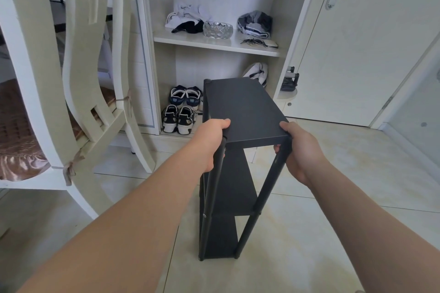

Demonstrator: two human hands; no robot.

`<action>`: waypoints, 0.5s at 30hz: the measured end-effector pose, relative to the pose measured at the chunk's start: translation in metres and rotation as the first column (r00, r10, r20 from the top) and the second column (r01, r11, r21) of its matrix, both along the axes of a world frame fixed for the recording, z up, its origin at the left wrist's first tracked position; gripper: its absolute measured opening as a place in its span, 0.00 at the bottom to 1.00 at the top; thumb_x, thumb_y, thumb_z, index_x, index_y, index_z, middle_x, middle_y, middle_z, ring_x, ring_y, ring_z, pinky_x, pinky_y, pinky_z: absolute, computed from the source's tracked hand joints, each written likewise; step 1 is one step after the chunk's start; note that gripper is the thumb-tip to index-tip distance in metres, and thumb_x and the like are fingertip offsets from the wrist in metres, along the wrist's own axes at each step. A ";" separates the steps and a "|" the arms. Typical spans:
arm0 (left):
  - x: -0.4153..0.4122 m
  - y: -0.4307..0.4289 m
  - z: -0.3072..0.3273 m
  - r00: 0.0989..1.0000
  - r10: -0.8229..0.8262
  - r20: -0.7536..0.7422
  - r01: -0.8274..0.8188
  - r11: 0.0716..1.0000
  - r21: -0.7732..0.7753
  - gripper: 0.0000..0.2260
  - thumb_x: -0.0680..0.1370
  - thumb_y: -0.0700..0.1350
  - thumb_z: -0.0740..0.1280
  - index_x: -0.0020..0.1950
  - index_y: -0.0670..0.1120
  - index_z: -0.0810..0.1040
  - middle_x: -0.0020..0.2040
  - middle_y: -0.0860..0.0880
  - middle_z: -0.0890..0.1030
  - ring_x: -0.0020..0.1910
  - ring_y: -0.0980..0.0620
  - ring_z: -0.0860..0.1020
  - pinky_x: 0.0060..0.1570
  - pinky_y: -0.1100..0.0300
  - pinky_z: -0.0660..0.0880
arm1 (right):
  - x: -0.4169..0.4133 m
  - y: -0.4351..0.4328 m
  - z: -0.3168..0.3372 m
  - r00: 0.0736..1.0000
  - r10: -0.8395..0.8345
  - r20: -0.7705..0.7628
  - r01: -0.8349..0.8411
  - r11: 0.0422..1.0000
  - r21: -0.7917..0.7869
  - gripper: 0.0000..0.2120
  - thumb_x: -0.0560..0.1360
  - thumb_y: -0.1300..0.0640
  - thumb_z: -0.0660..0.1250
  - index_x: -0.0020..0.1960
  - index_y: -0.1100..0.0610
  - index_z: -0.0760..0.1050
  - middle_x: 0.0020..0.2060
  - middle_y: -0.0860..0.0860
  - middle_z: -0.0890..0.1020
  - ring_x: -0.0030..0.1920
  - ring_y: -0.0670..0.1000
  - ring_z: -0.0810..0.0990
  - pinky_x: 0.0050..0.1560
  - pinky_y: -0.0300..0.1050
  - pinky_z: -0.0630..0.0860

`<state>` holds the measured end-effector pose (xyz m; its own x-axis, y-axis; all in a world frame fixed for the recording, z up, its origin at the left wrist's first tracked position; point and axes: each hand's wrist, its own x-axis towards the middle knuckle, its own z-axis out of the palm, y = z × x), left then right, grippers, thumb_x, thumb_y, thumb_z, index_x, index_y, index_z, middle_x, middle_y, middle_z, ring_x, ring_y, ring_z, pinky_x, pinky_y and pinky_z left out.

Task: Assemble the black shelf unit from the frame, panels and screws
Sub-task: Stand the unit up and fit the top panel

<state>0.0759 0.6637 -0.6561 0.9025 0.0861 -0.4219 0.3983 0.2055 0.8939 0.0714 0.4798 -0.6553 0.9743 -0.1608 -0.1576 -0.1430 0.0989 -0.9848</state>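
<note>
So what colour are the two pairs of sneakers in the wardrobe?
Both pairs of sneakers are navy-and-white, seen in the head view.

obstacles: chair [78, 74] left, open cupboard [214, 43] ahead | free: bare floor [345, 209] right of shelf unit [240, 112]

Single head-worn wide-angle view, looking forward and steeply down over both forearms at the floor [309, 233]. Close range: hands at frame centre, open wardrobe [214, 43] straight ahead beyond them.

We've got the shelf unit [240, 112] standing on the floor [333, 209] in front of the wardrobe [214, 43], chair [78, 78] to its left, door [345, 54] behind right, our hands at its near corners.
</note>
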 end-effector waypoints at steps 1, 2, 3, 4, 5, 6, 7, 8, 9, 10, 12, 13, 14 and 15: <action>0.001 0.000 0.000 1.000 0.004 0.002 -0.004 1.000 -0.003 0.06 0.79 0.51 0.67 0.52 0.49 0.76 0.47 0.49 0.81 0.43 0.49 0.78 0.41 0.56 0.73 | 0.000 0.000 0.001 1.000 -0.007 -0.007 0.007 1.000 0.000 0.11 0.81 0.56 0.61 0.41 0.58 0.72 0.31 0.52 0.72 0.32 0.51 0.67 0.46 0.48 0.65; 0.001 -0.001 0.000 1.000 0.009 0.006 -0.009 1.000 -0.005 0.07 0.79 0.51 0.67 0.53 0.49 0.76 0.49 0.49 0.81 0.45 0.49 0.78 0.43 0.56 0.74 | 0.000 0.001 0.001 1.000 -0.017 -0.016 0.017 1.000 -0.005 0.11 0.81 0.56 0.61 0.42 0.58 0.73 0.31 0.51 0.72 0.32 0.51 0.67 0.46 0.48 0.65; 0.002 -0.002 -0.001 1.000 0.016 0.010 -0.016 1.000 -0.002 0.09 0.79 0.51 0.67 0.56 0.49 0.77 0.52 0.49 0.81 0.47 0.48 0.78 0.47 0.54 0.75 | 0.000 0.001 0.001 0.999 -0.028 -0.025 0.028 1.000 -0.010 0.10 0.81 0.56 0.61 0.42 0.58 0.73 0.31 0.51 0.73 0.31 0.51 0.67 0.45 0.48 0.65; 0.003 -0.002 -0.001 1.000 0.022 0.009 -0.022 1.000 0.002 0.11 0.79 0.50 0.67 0.59 0.48 0.77 0.54 0.49 0.81 0.51 0.47 0.78 0.53 0.52 0.75 | 0.000 0.002 0.002 0.999 -0.040 -0.034 0.040 0.999 -0.012 0.10 0.81 0.57 0.62 0.42 0.58 0.73 0.31 0.51 0.73 0.32 0.51 0.67 0.45 0.48 0.66; 0.004 -0.002 -0.001 1.000 0.029 0.004 -0.029 1.000 0.006 0.14 0.78 0.50 0.67 0.62 0.48 0.76 0.57 0.48 0.80 0.54 0.46 0.77 0.58 0.51 0.74 | 0.001 0.003 0.002 0.998 -0.052 -0.041 0.052 0.999 -0.011 0.10 0.81 0.57 0.62 0.41 0.58 0.73 0.31 0.51 0.73 0.32 0.50 0.67 0.45 0.47 0.66; 0.004 -0.002 -0.002 0.999 0.035 0.000 -0.035 0.999 0.009 0.15 0.78 0.50 0.67 0.63 0.48 0.76 0.58 0.48 0.80 0.56 0.45 0.77 0.61 0.49 0.73 | 0.000 0.004 0.002 0.997 -0.064 -0.047 0.063 0.998 -0.008 0.10 0.81 0.58 0.62 0.41 0.58 0.73 0.32 0.51 0.73 0.33 0.50 0.68 0.45 0.47 0.67; 0.005 -0.002 -0.003 0.999 0.039 -0.003 -0.039 0.999 0.011 0.15 0.78 0.49 0.67 0.63 0.47 0.76 0.59 0.47 0.80 0.58 0.45 0.77 0.63 0.48 0.73 | 0.000 0.005 0.003 0.996 -0.074 -0.052 0.074 0.997 -0.004 0.10 0.81 0.58 0.62 0.41 0.58 0.74 0.33 0.51 0.74 0.34 0.50 0.69 0.45 0.46 0.68; 0.005 -0.002 -0.003 0.999 0.041 -0.008 -0.041 0.999 0.011 0.15 0.78 0.49 0.68 0.63 0.47 0.76 0.59 0.47 0.80 0.59 0.45 0.77 0.64 0.48 0.73 | 0.000 0.005 0.003 0.995 -0.082 -0.056 0.083 0.997 0.003 0.10 0.81 0.59 0.62 0.41 0.58 0.75 0.33 0.50 0.76 0.35 0.50 0.70 0.46 0.46 0.69; 0.006 -0.002 -0.003 0.999 0.041 -0.012 -0.041 0.999 0.007 0.15 0.78 0.49 0.68 0.63 0.47 0.76 0.59 0.47 0.80 0.59 0.45 0.77 0.63 0.48 0.73 | 0.000 0.006 0.003 0.994 -0.090 -0.059 0.091 0.996 0.011 0.09 0.80 0.59 0.62 0.42 0.58 0.75 0.33 0.49 0.77 0.35 0.50 0.71 0.46 0.46 0.69; 0.006 -0.001 -0.004 0.999 0.042 -0.016 -0.042 0.999 0.004 0.15 0.78 0.49 0.68 0.63 0.47 0.76 0.59 0.47 0.80 0.59 0.45 0.78 0.61 0.48 0.73 | 0.000 0.006 0.003 0.993 -0.097 -0.061 0.098 0.995 0.017 0.09 0.80 0.59 0.62 0.42 0.58 0.76 0.31 0.48 0.78 0.35 0.50 0.72 0.46 0.45 0.70; 0.007 -0.001 -0.004 0.999 0.048 -0.020 -0.048 0.999 0.008 0.16 0.78 0.50 0.68 0.64 0.47 0.76 0.59 0.47 0.80 0.59 0.44 0.78 0.61 0.48 0.74 | 0.001 0.007 0.004 0.992 -0.109 -0.069 0.110 0.994 0.013 0.09 0.81 0.59 0.63 0.43 0.58 0.76 0.31 0.47 0.80 0.35 0.50 0.74 0.46 0.45 0.70; 0.008 -0.001 -0.004 0.998 0.053 -0.022 -0.053 0.999 0.014 0.17 0.78 0.50 0.68 0.65 0.47 0.76 0.60 0.46 0.80 0.60 0.44 0.78 0.63 0.48 0.73 | 0.000 0.007 0.004 0.991 -0.112 -0.074 0.113 0.994 0.009 0.08 0.81 0.59 0.63 0.43 0.58 0.76 0.33 0.48 0.79 0.35 0.50 0.74 0.45 0.45 0.71; 0.008 -0.001 -0.005 0.998 0.055 -0.022 -0.054 0.998 0.021 0.17 0.78 0.50 0.68 0.65 0.46 0.75 0.60 0.46 0.80 0.61 0.43 0.77 0.65 0.46 0.73 | 0.000 0.008 0.004 0.990 -0.114 -0.079 0.115 0.993 0.005 0.08 0.81 0.59 0.62 0.44 0.58 0.76 0.34 0.48 0.79 0.35 0.49 0.74 0.44 0.44 0.71; 0.009 -0.001 -0.005 0.998 0.055 -0.021 -0.054 0.998 0.028 0.18 0.78 0.49 0.68 0.66 0.46 0.75 0.61 0.46 0.80 0.61 0.43 0.77 0.66 0.45 0.72 | -0.001 0.008 0.005 0.990 -0.117 -0.084 0.117 0.993 0.003 0.08 0.81 0.59 0.62 0.44 0.58 0.75 0.35 0.49 0.79 0.36 0.49 0.75 0.43 0.44 0.71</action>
<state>0.0847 0.6630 -0.6611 0.8869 0.1465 -0.4382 0.4066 0.2028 0.8908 0.0708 0.4880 -0.6508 0.9323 -0.2714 -0.2390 -0.2113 0.1274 -0.9691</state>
